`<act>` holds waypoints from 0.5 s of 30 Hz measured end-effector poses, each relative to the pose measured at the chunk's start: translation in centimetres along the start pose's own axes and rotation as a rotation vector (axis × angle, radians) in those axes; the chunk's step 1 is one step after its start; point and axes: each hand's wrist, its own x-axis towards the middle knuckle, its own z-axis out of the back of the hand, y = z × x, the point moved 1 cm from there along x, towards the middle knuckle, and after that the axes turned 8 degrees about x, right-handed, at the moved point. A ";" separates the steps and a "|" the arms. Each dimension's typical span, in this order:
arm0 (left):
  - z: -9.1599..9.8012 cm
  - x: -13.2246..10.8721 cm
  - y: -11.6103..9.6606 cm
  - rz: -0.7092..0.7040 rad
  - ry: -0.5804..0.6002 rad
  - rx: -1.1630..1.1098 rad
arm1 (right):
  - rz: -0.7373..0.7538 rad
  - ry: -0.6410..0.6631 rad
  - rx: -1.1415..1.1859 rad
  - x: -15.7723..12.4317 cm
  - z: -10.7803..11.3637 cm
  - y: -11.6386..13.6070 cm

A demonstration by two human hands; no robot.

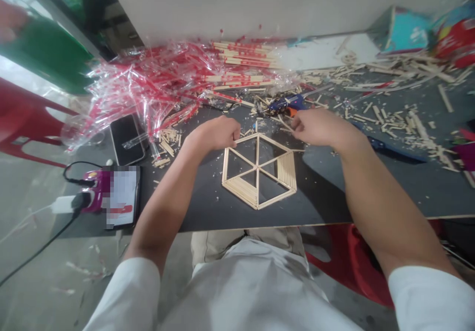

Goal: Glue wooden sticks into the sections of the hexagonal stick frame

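The dark table [334,192] fills the middle of the frame, with a heap of red-and-clear wrappers [156,83] spread across its upper left and loose offcuts [401,118] scattered over the upper right. At the centre, near the table's front edge, lies the hexagon frame [276,172] of flat wooden sticks, its spokes meeting in the middle and two of its wedges partly filled in. The left hand [217,133] is curled into a closed fist resting on the frame's upper-left corner; the right hand [319,127] sits at the upper-right corner, fingers pinched narrow on what looks like a thin stick [285,124]. Just above them, at upper centre, lies a blue glue gun [287,103]. The frame is slight and held at one corner only — a sideways push from either hand could twist it or crack a joint. The gun lies among sticks near the wrappers, which could melt or stick if its tip is hot.
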 end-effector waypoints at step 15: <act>0.1 0.5 0.7 -0.160 -0.058 -0.158 | 0.658 -0.027 0.140 -2.9 -3.2 6.6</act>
